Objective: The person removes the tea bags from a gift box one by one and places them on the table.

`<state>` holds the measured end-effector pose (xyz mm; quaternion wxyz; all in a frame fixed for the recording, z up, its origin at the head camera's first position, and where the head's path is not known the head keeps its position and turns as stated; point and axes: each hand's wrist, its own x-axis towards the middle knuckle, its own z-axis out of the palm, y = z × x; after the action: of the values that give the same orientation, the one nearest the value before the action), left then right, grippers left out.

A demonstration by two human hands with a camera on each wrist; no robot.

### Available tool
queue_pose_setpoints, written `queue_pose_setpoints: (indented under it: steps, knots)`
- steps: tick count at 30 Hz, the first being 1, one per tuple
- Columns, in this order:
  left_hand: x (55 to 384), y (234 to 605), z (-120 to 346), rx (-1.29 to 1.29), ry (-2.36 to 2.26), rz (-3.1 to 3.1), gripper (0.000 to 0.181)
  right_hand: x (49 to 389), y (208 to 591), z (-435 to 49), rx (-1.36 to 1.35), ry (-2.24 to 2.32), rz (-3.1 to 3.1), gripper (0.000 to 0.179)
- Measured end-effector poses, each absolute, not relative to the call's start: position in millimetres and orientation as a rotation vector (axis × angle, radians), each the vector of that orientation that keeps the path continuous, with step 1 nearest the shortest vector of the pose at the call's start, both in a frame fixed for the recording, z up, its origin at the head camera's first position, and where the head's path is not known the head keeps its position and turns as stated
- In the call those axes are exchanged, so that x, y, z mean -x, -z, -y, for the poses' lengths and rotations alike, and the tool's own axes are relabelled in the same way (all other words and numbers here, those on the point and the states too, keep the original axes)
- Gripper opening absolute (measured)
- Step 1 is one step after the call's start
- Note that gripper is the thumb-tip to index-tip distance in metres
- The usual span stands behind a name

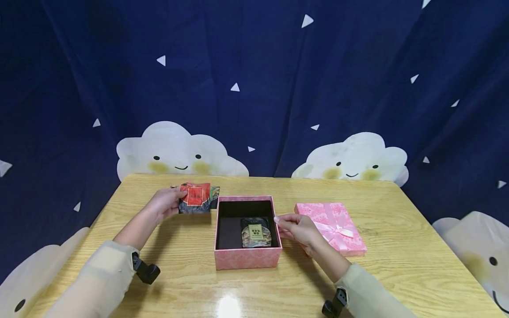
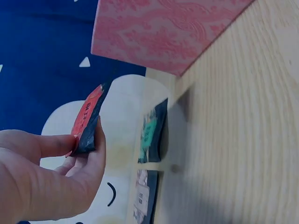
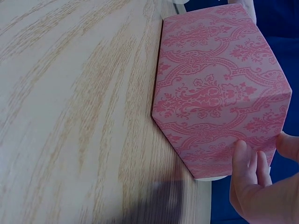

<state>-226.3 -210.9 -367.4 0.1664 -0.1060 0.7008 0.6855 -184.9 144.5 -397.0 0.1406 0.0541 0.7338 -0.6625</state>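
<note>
My left hand (image 1: 165,204) pinches a small red and black foil pouch (image 1: 195,196) between thumb and fingers, raised above the table left of a pink patterned gift box (image 1: 247,259). The box is lidless, with a dark inside. A black pouch with a pale yellow label (image 1: 256,234) lies in its right part. On the box's right wall, my right hand (image 1: 300,229) holds the edge, thumb at the rim and fingers against the outer side, as the right wrist view shows.
Behind the held pouch, a green-labelled pouch (image 2: 148,135) and a pale-labelled pouch (image 2: 142,198) lie on the wooden table (image 1: 183,282). The pink box lid (image 1: 350,245), tied with a ribbon bow, rests right of the box. A dark blue curtain (image 1: 262,66) hangs behind.
</note>
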Motion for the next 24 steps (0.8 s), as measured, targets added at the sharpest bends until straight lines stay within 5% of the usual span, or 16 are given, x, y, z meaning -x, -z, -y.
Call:
queue_pose_setpoints:
  steps: [24]
  knots:
    - [220.5, 412.4, 205.6, 0.365, -1.759, -2.038, 0.043, 185.0, 396.7, -144.1, -0.155, 1.932, -2.098, 0.031]
